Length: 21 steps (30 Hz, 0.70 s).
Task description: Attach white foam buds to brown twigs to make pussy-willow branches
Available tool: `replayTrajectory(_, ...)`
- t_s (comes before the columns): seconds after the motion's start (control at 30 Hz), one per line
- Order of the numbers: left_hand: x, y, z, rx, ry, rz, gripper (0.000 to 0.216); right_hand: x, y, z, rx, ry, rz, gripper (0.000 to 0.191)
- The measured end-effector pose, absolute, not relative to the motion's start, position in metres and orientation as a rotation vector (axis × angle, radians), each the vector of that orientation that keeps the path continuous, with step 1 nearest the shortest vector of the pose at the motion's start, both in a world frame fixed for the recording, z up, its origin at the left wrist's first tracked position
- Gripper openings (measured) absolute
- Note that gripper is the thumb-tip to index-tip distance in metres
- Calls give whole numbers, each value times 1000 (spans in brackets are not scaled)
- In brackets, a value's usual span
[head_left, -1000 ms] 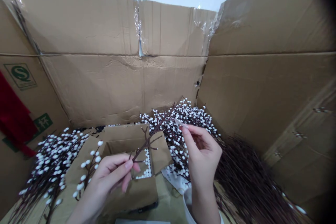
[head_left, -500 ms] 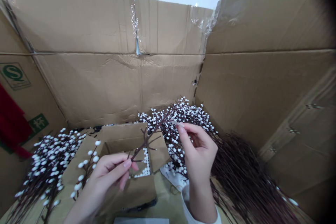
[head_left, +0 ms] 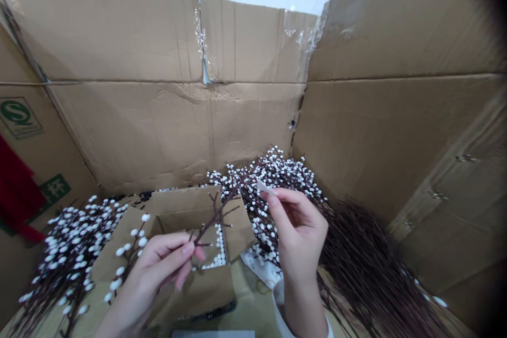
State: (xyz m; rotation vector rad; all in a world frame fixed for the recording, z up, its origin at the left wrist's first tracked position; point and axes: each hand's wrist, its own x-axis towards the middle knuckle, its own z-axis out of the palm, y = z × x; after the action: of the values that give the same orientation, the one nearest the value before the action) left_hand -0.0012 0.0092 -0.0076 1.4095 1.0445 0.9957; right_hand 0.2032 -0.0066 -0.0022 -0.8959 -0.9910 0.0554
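Carefully, the left hand [head_left: 156, 266] pinches an artificial pussy willow branch [head_left: 218, 212] by its dark stem above a small open carton [head_left: 186, 202], while the right hand [head_left: 301, 232], narrowed to a fingertip pinch, grips a small white slip [head_left: 263, 187] up and right of the carton.

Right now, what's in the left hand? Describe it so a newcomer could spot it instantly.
Inside the big cardboard box, find the small open carton at the centre. The left hand holds a dark forked twig slanting up-right across it. Unlike the white-budded heaps beside it, its forked part is bare.
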Motion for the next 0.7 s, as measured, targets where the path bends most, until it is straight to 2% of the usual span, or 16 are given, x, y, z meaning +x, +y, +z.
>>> replayTrajectory(0.33, 2, 10, -4, 1417, 1014, 988, 27, 208, -4, -6, -828, -874, 229, 9)
replayTrajectory(0.7, -5, 15, -17, 1591, 906, 893, 37, 205, -10, 0, -783, -714, 39, 1)
